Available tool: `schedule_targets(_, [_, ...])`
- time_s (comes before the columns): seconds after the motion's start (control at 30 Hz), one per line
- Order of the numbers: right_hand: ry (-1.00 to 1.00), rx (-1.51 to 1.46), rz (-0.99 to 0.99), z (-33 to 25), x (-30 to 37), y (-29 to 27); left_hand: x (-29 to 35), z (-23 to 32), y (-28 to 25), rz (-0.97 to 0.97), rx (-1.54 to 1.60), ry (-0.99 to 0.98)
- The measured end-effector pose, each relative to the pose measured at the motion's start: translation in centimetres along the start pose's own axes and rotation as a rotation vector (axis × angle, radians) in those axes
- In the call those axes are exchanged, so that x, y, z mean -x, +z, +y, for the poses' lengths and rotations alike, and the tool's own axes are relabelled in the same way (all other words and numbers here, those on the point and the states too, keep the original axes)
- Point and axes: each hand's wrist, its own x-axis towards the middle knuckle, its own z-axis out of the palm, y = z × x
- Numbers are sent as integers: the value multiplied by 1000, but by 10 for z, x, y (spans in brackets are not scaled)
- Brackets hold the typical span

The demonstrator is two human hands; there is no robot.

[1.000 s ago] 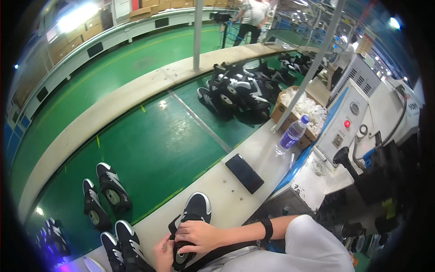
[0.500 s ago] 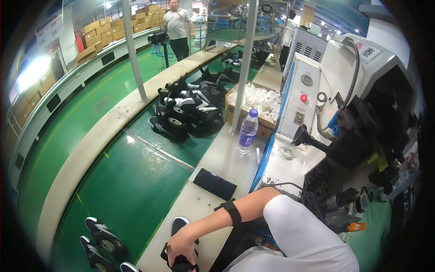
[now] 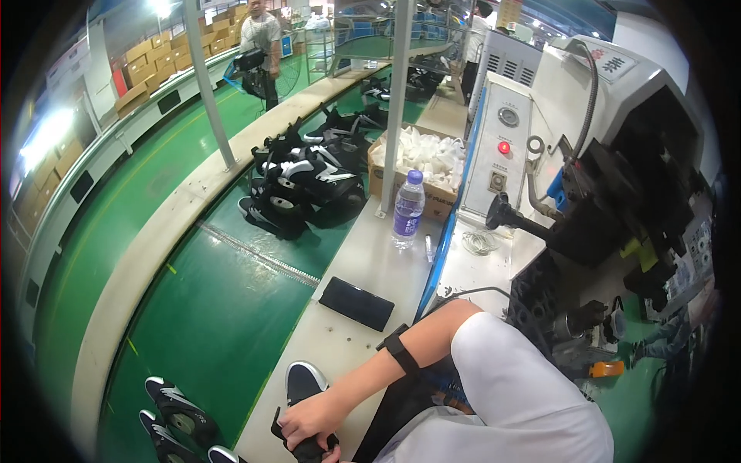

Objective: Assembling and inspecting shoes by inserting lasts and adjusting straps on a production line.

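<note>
A dark shoe (image 3: 302, 380) with a white-rimmed toe lies on the pale ledge (image 3: 266, 420) at the lower edge, toe pointing away from me. My right hand (image 3: 312, 420) reaches down over its black upper part, fingers curled round it. A black band sits round that forearm. A small bit of fingers, likely my left hand (image 3: 331, 454), shows beside the shoe's black part; most of it is cut off or hidden. To the left, dark shoes with white edges (image 3: 176, 409) lie on the green conveyor belt (image 3: 224, 309).
A black phone (image 3: 356, 303), a water bottle (image 3: 407, 208) and a carton (image 3: 380, 174) of white crumpled material stand along the ledge. More shoes (image 3: 309, 174) are heaped on the belt. A machine (image 3: 498, 147) with a red button rises at right. A person (image 3: 261, 46) stands beyond the belt.
My right hand has shifted slightly on the shoe, and more of its toe shows. The view has swung a little to the right. The person at the back has moved behind a black device.
</note>
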Motion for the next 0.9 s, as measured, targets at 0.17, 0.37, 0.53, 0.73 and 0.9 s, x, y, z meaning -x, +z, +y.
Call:
schedule_targets(0.17, [-60,56,89,5,5,4,0,14,-48,9,436,-212])
schedule_targets(0.37, [30,-32,70,1,-10,4,-33,-1,-8,493,-549,-190])
schedule_targets(0.53, [387,-438,90,-19,-12,-36,-56,-3,-29,446,-403,-321])
schedule_targets(0.73, [536,-444,902,-2,-33,6,-69,-45,-47,379,-307,-556])
schedule_targets(0.9, [622,-510,791,-5,-44,2,-77,-41,-46,387,-196,-433])
